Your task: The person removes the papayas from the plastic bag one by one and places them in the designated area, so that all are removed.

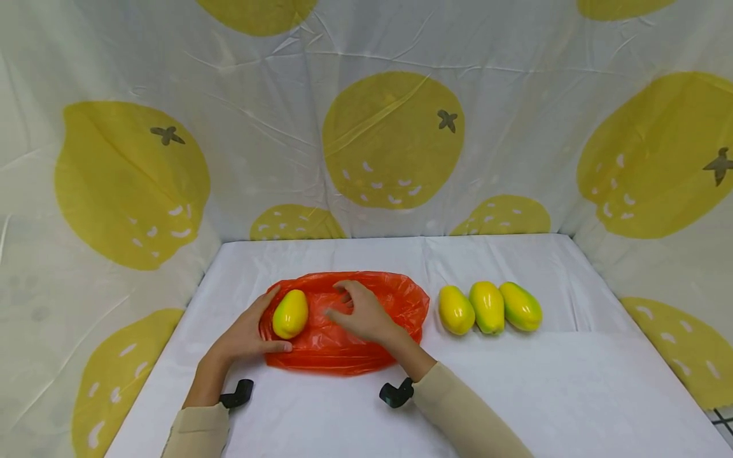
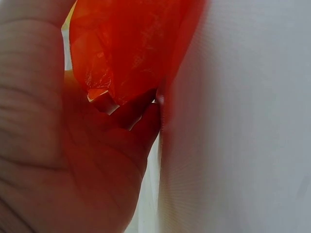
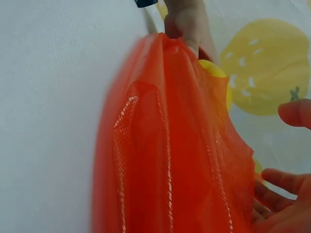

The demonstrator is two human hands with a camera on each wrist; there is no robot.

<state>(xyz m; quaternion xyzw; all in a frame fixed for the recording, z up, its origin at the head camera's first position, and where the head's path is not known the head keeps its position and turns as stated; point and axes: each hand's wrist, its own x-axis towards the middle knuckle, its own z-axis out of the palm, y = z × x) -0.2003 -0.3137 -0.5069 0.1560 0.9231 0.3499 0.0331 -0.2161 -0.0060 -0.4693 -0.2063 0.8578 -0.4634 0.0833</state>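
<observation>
A red plastic bag [image 1: 343, 359] lies spread with its mouth upward on the white table. In its left end sits a glossy yellow fruit, papaya-like in shape [image 1: 290, 314]. My left hand [image 1: 243, 331] holds that end, thumb along the front rim and fingers round the back. The left wrist view has the red film [image 2: 131, 43] between thumb and fingers. Over the middle of the bag is my right hand [image 1: 363, 312], fingers loosely bent and apart, nothing in them. In the right wrist view its fingers [image 3: 284, 182] appear beside the bag's side [image 3: 180, 160].
Three more yellow fruits [image 1: 487, 308] of the same shape, some tinged green, stand in a row right of the bag. Cloth printed with big yellow lemons [image 1: 395, 140] walls the white table [image 1: 515, 394] at the back and sides. A black wrist device [image 1: 396, 393] is on my right wrist.
</observation>
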